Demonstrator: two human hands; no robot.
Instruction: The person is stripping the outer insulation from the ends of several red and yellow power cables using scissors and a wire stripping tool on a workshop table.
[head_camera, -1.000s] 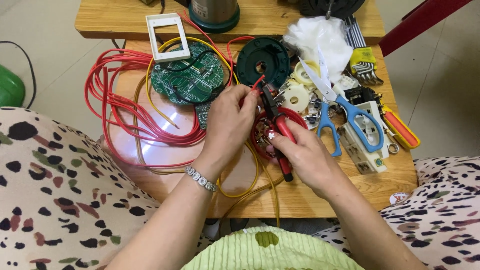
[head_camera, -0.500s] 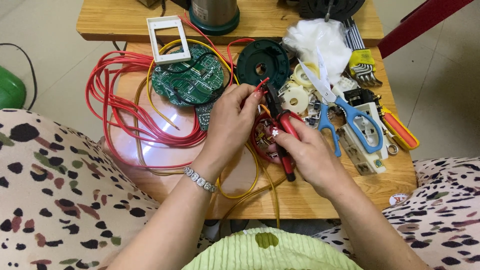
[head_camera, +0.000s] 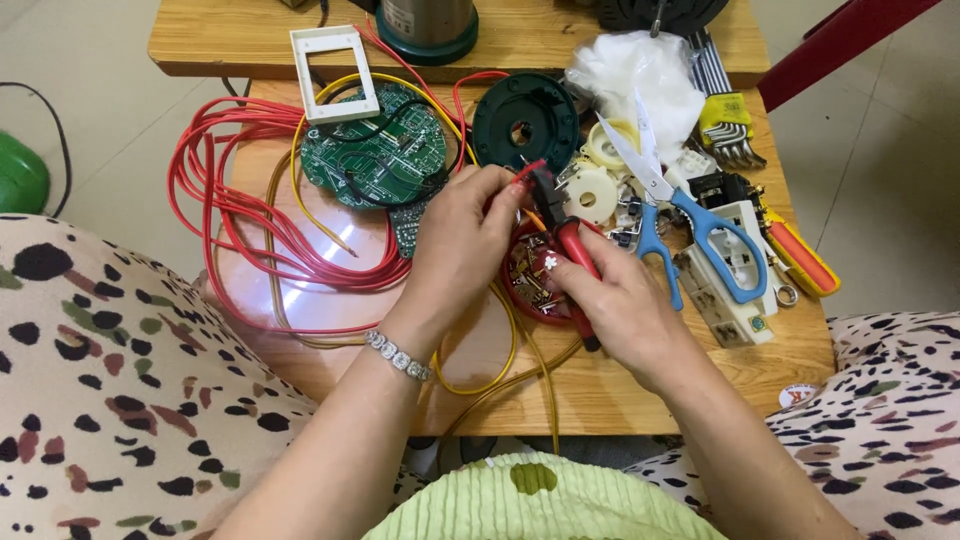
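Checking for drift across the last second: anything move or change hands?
Hardly anything. The left hand keeps pinching the red wire at the pliers, which the right hand still grips; both hands shifted only slightly. Nothing was picked up or let go. Scissors, circuit board and wire coil stayed put.

Both forearms are bare, with no sleeves in view. The left hand (head_camera: 460, 240) has a bracelet (head_camera: 398, 355) at the wrist, a narrow silver band of small square links that catch the light. The right hand (head_camera: 615, 305) wears no jewellery that can be seen. The legs are covered in cream trousers (head_camera: 110, 390) with a scattered print of black, brown, rust and olive blotches. At the bottom edge, a pale green ribbed top (head_camera: 545, 500) with darker green spots shows over the belly.
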